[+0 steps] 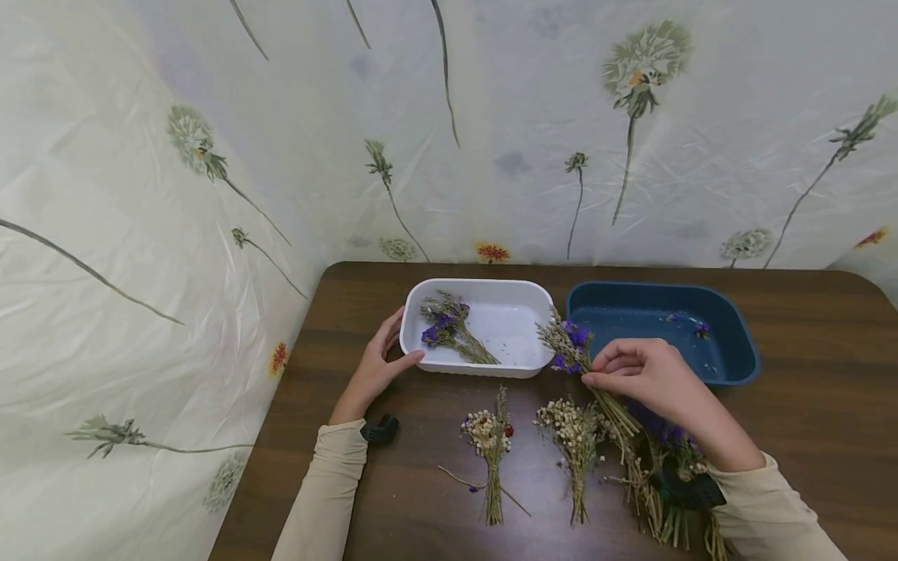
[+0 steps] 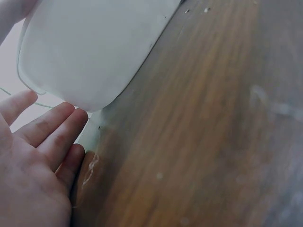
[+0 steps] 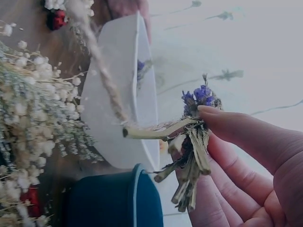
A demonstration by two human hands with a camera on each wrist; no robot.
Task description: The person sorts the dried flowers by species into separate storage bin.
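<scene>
My right hand (image 1: 648, 378) pinches a small dried flower bunch (image 1: 571, 347) between thumb and fingers. Its purple and grey-green heads point left, over the gap between the two tubs, and its stems trail to the lower right. The right wrist view shows the cut stem ends (image 3: 189, 182) and a twisted tie hanging across. My left hand (image 1: 379, 366) touches the left end of a white tub (image 1: 479, 369), thumb at the near rim. In the left wrist view its fingers (image 2: 59, 130) lie extended against the tub's outer wall. Purple-headed dried flowers (image 1: 449, 327) lie inside the tub.
A dark blue tub (image 1: 744, 343) with a few purple petals stands at the right. Below lie a small bouquet with red bits (image 1: 493, 460), a cream-flowered bunch (image 1: 578, 452) and more bunches under my right forearm. A loose stem (image 1: 515, 501) lies on the brown table (image 1: 414, 499).
</scene>
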